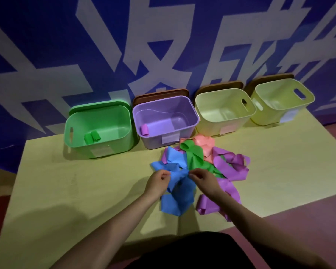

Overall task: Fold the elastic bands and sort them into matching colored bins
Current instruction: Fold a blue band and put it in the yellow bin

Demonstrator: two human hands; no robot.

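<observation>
A blue elastic band lies crumpled at the near side of a mixed pile. My left hand pinches its left part and my right hand pinches its right part, close together. Behind them lie a green band, purple bands and a pink band. The green bin holds folded green bands. The purple bin holds a folded purple band.
Two pale yellow bins stand to the right of the purple one, along the wall. All bins sit on a light wooden table. The table's right edge runs diagonally near the purple bands.
</observation>
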